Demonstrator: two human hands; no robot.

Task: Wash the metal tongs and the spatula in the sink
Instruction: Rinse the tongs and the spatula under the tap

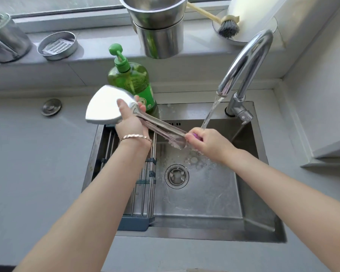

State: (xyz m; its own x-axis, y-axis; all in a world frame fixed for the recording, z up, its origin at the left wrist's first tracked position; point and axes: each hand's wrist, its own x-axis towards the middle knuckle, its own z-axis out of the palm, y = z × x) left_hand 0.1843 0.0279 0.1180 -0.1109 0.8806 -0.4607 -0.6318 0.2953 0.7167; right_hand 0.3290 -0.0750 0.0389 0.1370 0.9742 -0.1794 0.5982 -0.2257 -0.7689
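The left hand grips the broad silver metal spatula by its neck, slanting the handle rightward over the steel sink into the tap stream, where the right hand clutches a small purple scrubber against it.

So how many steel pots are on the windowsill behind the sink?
2. They are stacked behind the green soap bottle: the upper pot sits in the lower pot. The frame cuts off the top, so another nested inside could be hidden.

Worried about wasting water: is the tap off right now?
No, water pours from the faucet onto the right hand.
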